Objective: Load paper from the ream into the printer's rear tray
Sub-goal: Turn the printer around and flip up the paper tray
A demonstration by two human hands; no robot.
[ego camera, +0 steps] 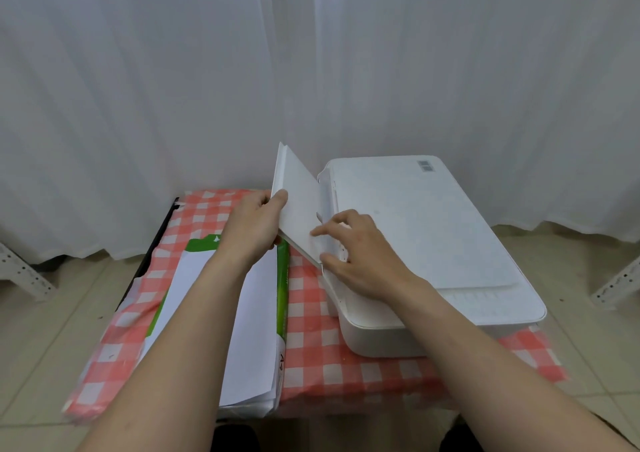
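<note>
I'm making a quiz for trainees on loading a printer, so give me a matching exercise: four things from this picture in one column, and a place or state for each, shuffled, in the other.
Things:
1. ream
2. rear tray
3. left hand
4. right hand

States:
A. fingertips touching the tray's lower part, beside the printer
B. lying open on the checked cloth, left of the printer
C. gripping the tray's left edge
D. raised and tilted

Pairs: 1-B, 2-D, 3-C, 4-A
</note>
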